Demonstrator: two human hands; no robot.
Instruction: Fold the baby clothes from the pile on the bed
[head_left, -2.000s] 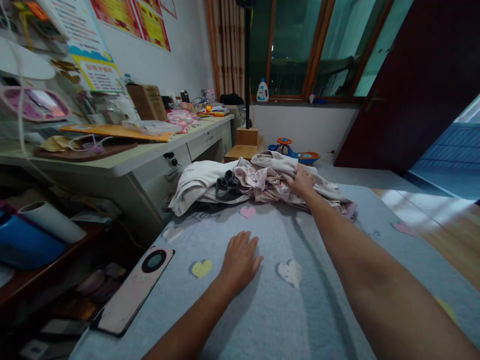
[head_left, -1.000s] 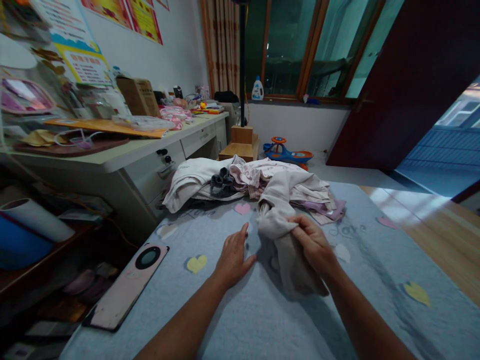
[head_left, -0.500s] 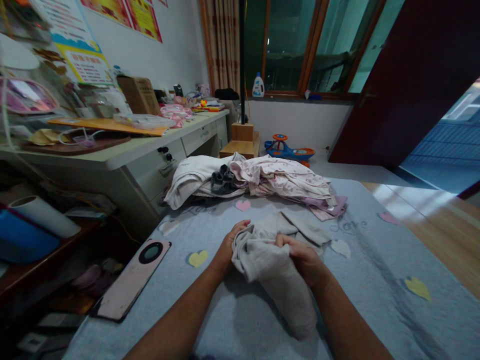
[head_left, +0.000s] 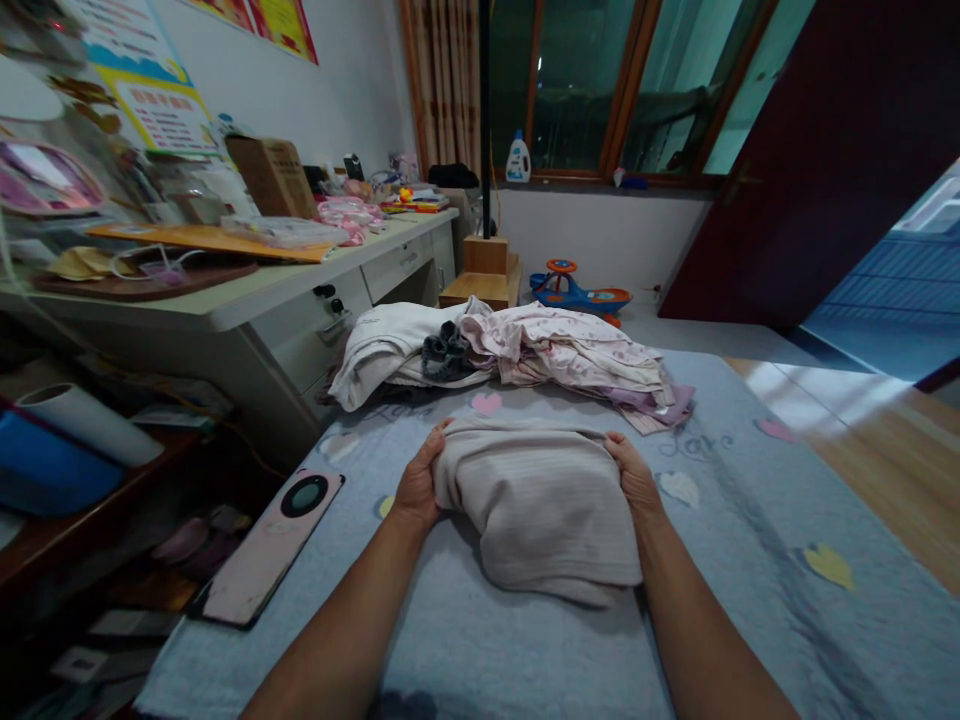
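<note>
A beige ribbed garment (head_left: pixel 536 505) hangs spread between my two hands over the blue-grey blanket (head_left: pixel 750 560) with heart shapes. My left hand (head_left: pixel 417 482) is closed on its left top corner. My right hand (head_left: pixel 634 477) is closed on its right top corner. The cloth droops toward me and hides most of my fingers. Just beyond lies a pile of clothes (head_left: pixel 517 355): white, dark grey and pink patterned pieces.
A pink phone (head_left: pixel 274 545) lies face down at the blanket's left edge. A cluttered desk (head_left: pixel 247 300) with drawers stands to the left. Beyond are a wooden box (head_left: pixel 484 270), a blue and orange ride-on toy (head_left: pixel 574 290), windows and a dark open door (head_left: pixel 817 170).
My right hand pulled the beige garment off the pile toward me. My left hand left the blanket and took hold too. Both hands have moved apart, spreading the cloth wide.
</note>
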